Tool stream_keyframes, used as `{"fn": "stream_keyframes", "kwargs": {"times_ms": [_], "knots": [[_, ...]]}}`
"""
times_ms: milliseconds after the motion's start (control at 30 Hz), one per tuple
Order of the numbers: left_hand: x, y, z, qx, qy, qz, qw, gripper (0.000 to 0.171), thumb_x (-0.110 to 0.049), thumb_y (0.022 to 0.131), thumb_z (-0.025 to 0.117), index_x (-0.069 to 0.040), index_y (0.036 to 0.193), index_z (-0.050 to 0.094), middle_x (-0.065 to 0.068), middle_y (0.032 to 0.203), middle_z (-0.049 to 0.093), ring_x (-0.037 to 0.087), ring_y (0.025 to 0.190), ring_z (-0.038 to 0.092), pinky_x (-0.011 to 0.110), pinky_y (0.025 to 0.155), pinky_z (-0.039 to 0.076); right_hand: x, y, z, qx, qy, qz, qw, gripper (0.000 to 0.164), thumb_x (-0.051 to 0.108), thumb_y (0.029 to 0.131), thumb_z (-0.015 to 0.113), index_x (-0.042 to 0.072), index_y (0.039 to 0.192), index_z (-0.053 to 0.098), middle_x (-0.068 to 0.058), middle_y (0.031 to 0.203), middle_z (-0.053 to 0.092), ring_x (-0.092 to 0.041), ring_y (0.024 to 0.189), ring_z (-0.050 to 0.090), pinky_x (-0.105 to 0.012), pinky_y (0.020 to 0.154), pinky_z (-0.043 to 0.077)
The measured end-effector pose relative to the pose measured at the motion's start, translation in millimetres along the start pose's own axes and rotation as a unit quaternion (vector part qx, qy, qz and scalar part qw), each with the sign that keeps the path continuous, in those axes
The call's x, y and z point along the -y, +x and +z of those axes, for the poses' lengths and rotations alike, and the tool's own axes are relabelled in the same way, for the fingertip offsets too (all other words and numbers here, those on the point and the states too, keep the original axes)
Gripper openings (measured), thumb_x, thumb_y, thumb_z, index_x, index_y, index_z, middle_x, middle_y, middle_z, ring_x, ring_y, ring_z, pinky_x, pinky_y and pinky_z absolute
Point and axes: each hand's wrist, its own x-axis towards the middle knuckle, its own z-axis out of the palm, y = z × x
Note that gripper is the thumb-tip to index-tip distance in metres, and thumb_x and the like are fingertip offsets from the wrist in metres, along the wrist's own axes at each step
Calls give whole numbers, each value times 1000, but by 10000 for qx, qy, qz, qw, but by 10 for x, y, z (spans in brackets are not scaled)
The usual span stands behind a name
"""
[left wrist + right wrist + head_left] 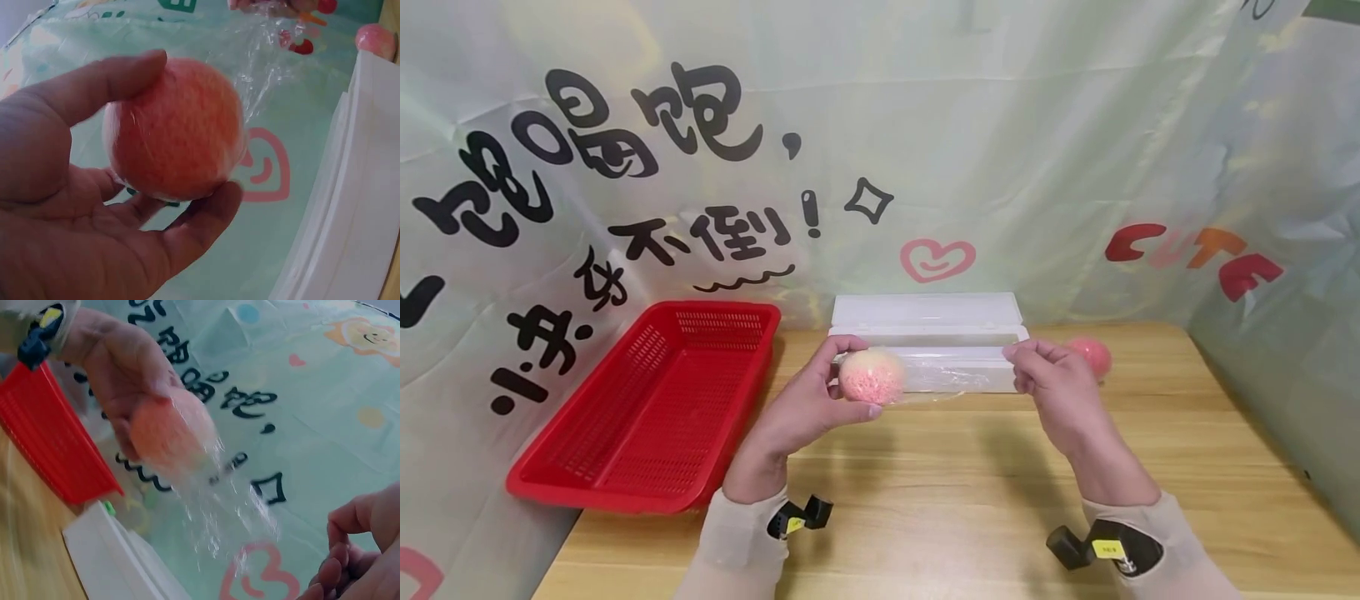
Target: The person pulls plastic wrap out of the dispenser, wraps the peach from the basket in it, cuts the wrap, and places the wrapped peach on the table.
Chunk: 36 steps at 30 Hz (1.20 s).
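Note:
A round pink-and-cream fruit (872,377), like a peach, sits between the thumb and fingers of my left hand (805,400). Clear plastic film (259,56) clings to the fruit and stretches from it toward my right hand (1056,387). The right hand's thumb and fingertips are pinched together at the film's far end; the film is hard to see there. Behind both hands stands a long white box (925,312) with its lid raised. In the left wrist view, creases of film shine on the fruit's skin.
A red perforated plastic basket (700,483) stands on the left of the wooden table (925,500). Another pink fruit (1092,357) lies at the right end of the white box, partly behind my right hand. A printed cloth (1037,167) hangs behind the table.

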Motion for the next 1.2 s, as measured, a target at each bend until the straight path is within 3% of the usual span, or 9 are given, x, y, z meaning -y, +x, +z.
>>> {"fn": "stream_keyframes", "kwargs": {"times_ms": [167,267,400,500,733,900,1000,1067,1200], "knots": [[25,5,-16,28,-127,-116,9998,76,-6,85,84,-22,146,41,16,141,53,34,122,61,38,95,59,17,-13,18,163,-1484,-128,9887,41,40,107,63,1,94,64,0,83,53,-22,93,50,-35,85,44],[35,12,2,73,-103,-116,9999,75,-6,85,84,-23,144,41,17,138,55,33,117,64,37,93,59,10,-28,76,446,-1859,-261,9812,40,39,105,66,0,98,68,-2,88,60,-23,95,51,-36,84,44],[59,34,51,334,113,-180,9992,71,-9,86,84,-21,138,39,16,129,59,31,111,65,37,91,58,-20,-32,113,430,-947,-32,9946,24,23,101,71,4,87,66,5,76,54,-18,88,51,-31,83,42],[77,60,99,534,217,-292,9979,71,-13,86,84,-19,139,38,15,125,61,28,108,65,36,89,56,-30,-20,98,295,-414,184,9985,28,24,104,68,10,82,60,6,73,45,-17,87,48,-32,83,39],[80,92,147,680,-220,-186,9973,65,-12,92,79,-11,149,48,19,130,62,28,109,66,34,89,57,1,-17,29,-285,-1375,-90,9901,50,47,104,65,7,77,52,3,73,41,-20,83,43,-34,70,37],[82,95,193,589,-317,-183,9976,61,-11,91,78,-11,145,49,15,135,60,29,114,63,35,92,57,-44,-17,149,-206,-467,-149,9986,38,40,111,53,3,116,54,-5,115,54,-19,111,51,-25,86,54],[73,95,260,636,-341,-199,9972,62,-10,90,80,-12,144,48,14,135,60,28,115,62,36,92,57,-87,-25,256,89,-140,-83,9998,47,39,113,47,2,140,41,-15,139,47,-23,128,49,-32,89,62],[73,95,307,748,-365,-156,9964,62,-9,90,80,-10,142,48,15,133,61,28,114,63,36,92,58,-119,-38,308,133,-148,-40,9998,47,37,112,52,-2,137,48,-16,131,57,-23,118,58,-36,80,64],[65,79,372,838,-404,-89,9956,57,-7,90,80,-9,138,50,15,129,63,26,111,65,36,90,58,-168,-55,353,-226,-267,-238,9991,27,23,103,70,-4,105,68,-1,80,66,-13,68,63,-31,58,60]]}}
